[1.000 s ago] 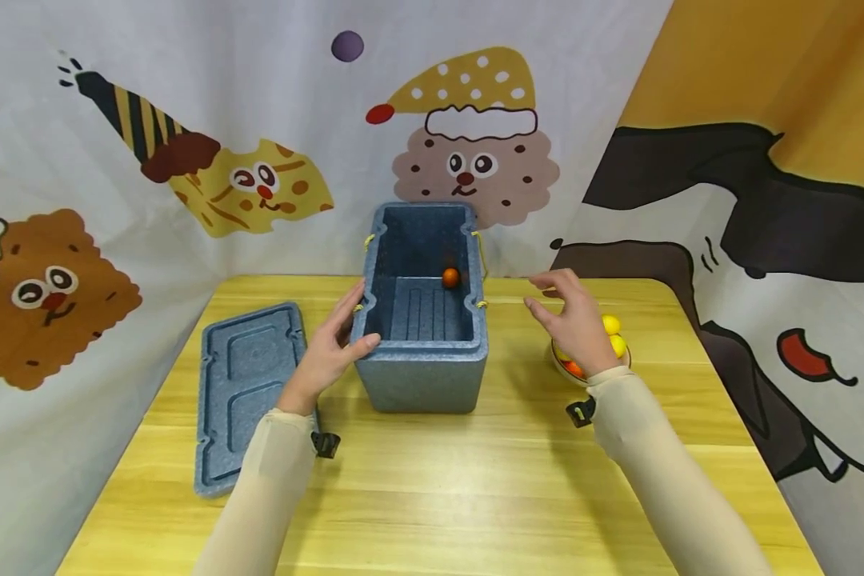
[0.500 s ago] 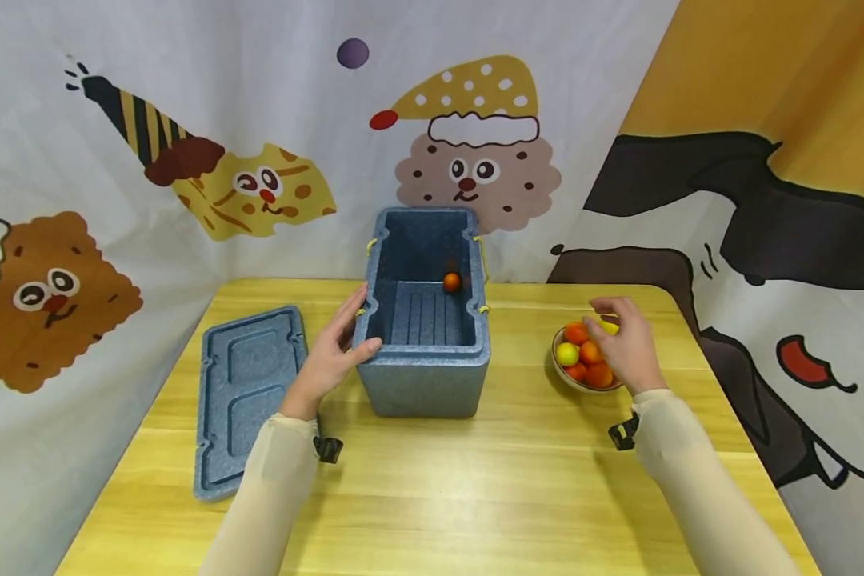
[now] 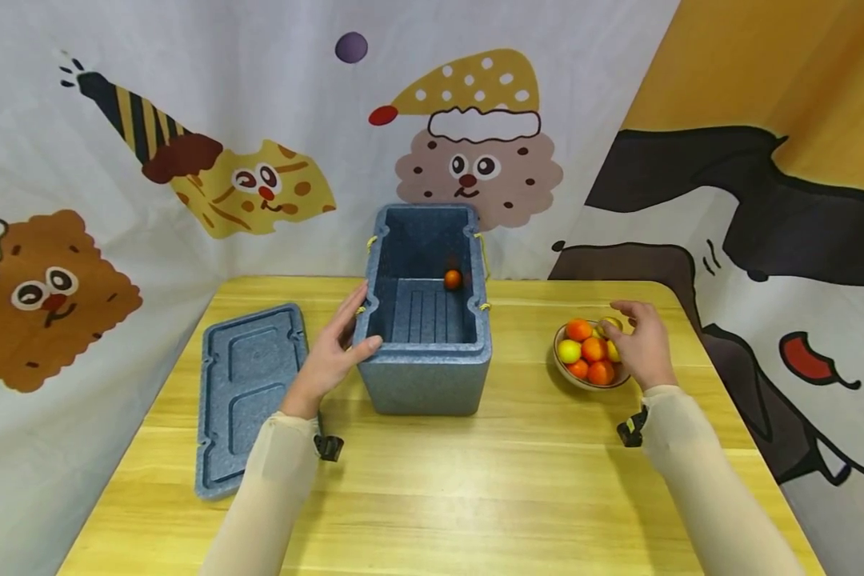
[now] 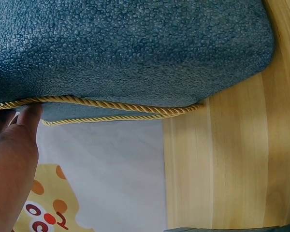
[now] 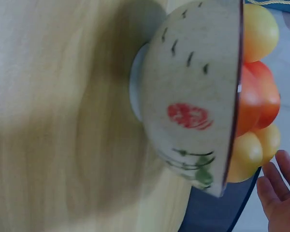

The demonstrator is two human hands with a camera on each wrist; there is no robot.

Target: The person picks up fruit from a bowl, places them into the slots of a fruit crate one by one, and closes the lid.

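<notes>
From the head, I see the left hand [image 3: 326, 360] on the blue box [image 3: 426, 388], fingers extended, an orange fruit [image 3: 453, 279] inside; the right hand [image 3: 646, 350], loosely spread, meets a yellow fruit [image 3: 609, 326] in the bowl [image 3: 583, 386]. Left wrist alone shows the rope [image 4: 116, 105] twisted; right wrist, a painted red motif [image 5: 189, 116].

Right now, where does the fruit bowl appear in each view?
Head: the fruit bowl is right of centre, right of the blue box.
Left wrist: not in this picture.
Right wrist: upper centre to right, rim toward the right.
Shared landmark: the wooden table, in all three views.
</notes>
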